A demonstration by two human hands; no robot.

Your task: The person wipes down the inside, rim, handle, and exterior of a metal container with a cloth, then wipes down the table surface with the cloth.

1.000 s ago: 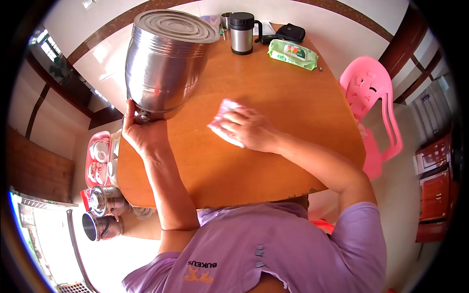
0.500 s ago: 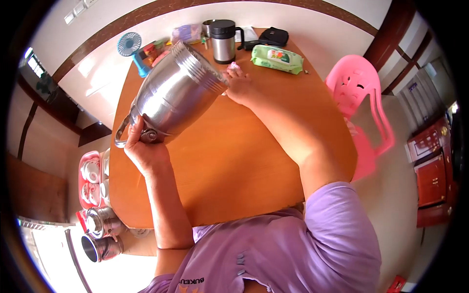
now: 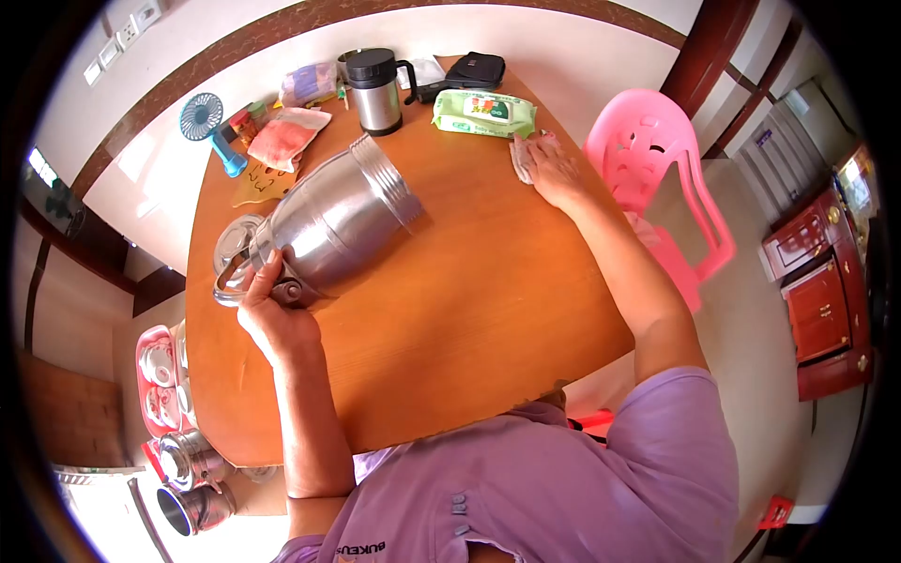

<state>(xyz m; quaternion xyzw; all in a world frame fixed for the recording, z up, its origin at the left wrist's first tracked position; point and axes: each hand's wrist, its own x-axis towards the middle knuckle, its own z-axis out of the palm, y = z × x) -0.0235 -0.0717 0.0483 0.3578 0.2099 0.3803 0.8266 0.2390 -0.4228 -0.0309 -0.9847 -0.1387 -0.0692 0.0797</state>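
My left hand (image 3: 282, 314) is closed on a big shiny steel vessel (image 3: 343, 220) near its lower end. This vessel looks like an insulated pot, with ribbed rings at its far end and a metal loop handle (image 3: 230, 281) by my thumb. It lies tilted, its ribbed end toward the upper right, above the wooden table (image 3: 469, 310). A round, shiny metal lid-like piece (image 3: 235, 239) shows behind the handle. At the table's right side, my right hand (image 3: 552, 171) rests on a crumpled pinkish cloth (image 3: 521, 159), beside a green wet-wipes pack (image 3: 483, 114).
Along the back stand a steel mug with black lid (image 3: 377, 98), a black pouch (image 3: 476, 70) and a blue fan (image 3: 206, 127). A red-and-white packet (image 3: 289, 139) lies near the fan. To the right is a pink chair (image 3: 648, 141); lower left, pots (image 3: 188, 460) and a bowl basket (image 3: 145, 375).
My right hand has moved from the vessel's ribbed end to the right, down onto the table with the cloth. The vessel has been lowered in my left hand. The view has shifted.
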